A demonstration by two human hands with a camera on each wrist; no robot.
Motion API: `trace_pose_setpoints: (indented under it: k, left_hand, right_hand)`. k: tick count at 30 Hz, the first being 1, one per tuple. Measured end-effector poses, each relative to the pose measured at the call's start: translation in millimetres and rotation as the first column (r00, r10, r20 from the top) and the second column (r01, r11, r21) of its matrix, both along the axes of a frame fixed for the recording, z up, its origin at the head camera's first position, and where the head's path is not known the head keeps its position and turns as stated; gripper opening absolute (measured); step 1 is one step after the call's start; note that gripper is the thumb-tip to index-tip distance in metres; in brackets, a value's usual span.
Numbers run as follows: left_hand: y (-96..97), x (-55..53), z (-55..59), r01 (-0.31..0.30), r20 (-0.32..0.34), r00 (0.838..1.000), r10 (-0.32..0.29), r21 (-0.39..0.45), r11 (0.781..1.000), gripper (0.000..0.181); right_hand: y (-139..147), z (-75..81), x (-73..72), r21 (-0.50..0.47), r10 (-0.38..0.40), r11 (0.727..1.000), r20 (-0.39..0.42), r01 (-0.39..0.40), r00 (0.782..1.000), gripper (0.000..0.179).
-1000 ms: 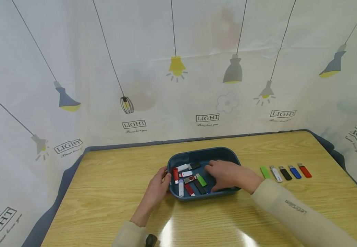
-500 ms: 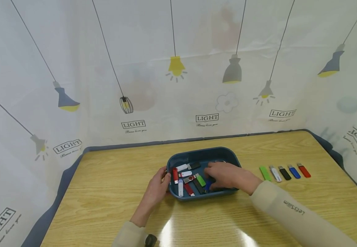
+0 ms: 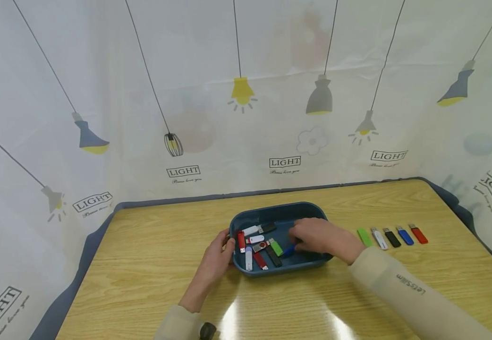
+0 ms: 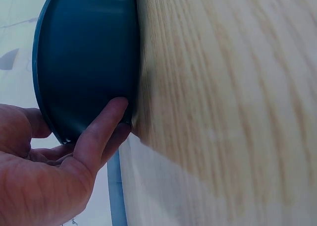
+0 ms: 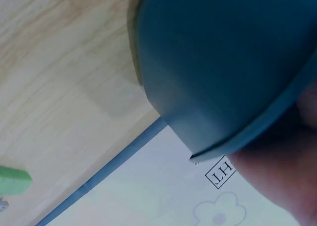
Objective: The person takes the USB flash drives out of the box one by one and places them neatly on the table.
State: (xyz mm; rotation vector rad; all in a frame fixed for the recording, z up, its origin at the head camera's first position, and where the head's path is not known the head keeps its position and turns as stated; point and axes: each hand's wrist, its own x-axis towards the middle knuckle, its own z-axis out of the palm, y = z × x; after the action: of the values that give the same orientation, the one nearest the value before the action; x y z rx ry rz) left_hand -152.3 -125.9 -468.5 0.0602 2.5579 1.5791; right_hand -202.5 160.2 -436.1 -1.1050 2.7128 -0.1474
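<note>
A dark blue plastic basin point(image 3: 282, 213) stands on the table, with several USB sticks lying in its left half. My left hand point(image 3: 215, 257) grips its left end; in the left wrist view, that hand's fingers lie along the outer wall point(image 4: 89, 62). My right hand point(image 3: 319, 236) reaches into the basin's right half with bent fingers. Beside its fingertips lies a blue USB stick point(image 3: 289, 250). Next to that are a green stick point(image 3: 276, 247) and a black one point(image 3: 274, 257). The right fingertips are mostly hidden, so whether they pinch anything cannot be seen.
To the right of the basin, several USB sticks form a row on the wooden table point(image 3: 152, 264): green point(image 3: 364, 237), white point(image 3: 379, 239), black point(image 3: 392, 237), blue point(image 3: 405, 235) and red point(image 3: 418, 233). A printed cloth point(image 3: 246, 137) hangs behind the table.
The blue stick has come into view and shifted up beside the right fingers. My right hand has drawn slightly right inside the basin. My left hand stays put.
</note>
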Motion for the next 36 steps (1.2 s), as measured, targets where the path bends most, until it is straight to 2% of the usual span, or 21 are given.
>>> trace_pose_setpoints:
  k: [8,15,20,25,32,36]
  left_hand:
    - [0.4,-0.3,0.3,-0.001,0.005,1.0,0.0,0.005,1.0,0.044]
    - [-0.4,0.6,0.3,0.007,-0.01,1.0,-0.007,0.002,1.0,0.044]
    - [-1.0,0.2,-0.4,-0.001,-0.037,0.999,0.001,-0.012,1.0,0.043]
    - [-0.5,-0.2,-0.7,-0.002,-0.063,0.998,0.001,-0.019,1.0,0.042]
    - [-0.1,-0.2,0.0,-0.002,-0.058,0.998,0.001,-0.018,1.0,0.042]
    - [0.1,-0.2,0.6,0.0,-0.058,0.998,-0.001,-0.016,1.0,0.042]
  right_hand:
    - [4.7,6.2,4.1,0.038,-0.052,0.998,0.014,0.051,0.999,0.009]
    - [-0.3,4.5,9.1,0.033,-0.063,0.997,-0.036,0.064,0.997,0.049]
    - [-5.9,-1.5,12.3,0.001,-0.068,0.998,-0.018,0.068,0.998,0.059]
    - [-10.0,-7.3,13.9,-0.026,-0.072,0.997,0.023,0.072,0.997,0.055]
    - [-10.9,-11.0,12.5,-0.055,-0.051,0.997,0.029,0.052,0.998,0.024]
    - [-10.7,-12.1,12.3,-0.067,-0.035,0.997,0.025,0.037,0.999,0.015]
